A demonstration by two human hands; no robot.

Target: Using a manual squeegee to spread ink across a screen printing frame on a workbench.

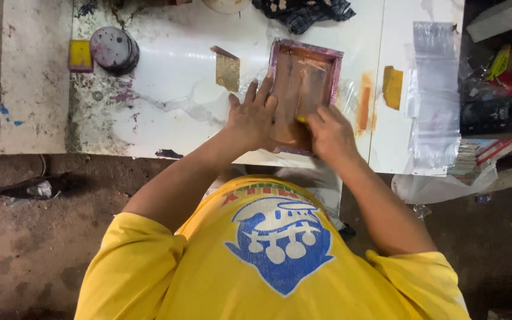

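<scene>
The left hand [251, 115] lies flat and open on the near-left rim of the purple-edged frame [303, 89], pinning it to the white worktop [173, 89]. The right hand [330, 133], closed on a small yellow-tipped tool hardly visible, works orange-brown ink inside the frame. This looks like a printing pass, which would call for steady pressure and a still frame; a gold card [227, 71] lies just left of the frame

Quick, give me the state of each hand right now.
Left hand: open, fingers spread flat on the rectangular purple-edged frame.
Right hand: closed, pinching a small yellow object inside the frame.
</scene>
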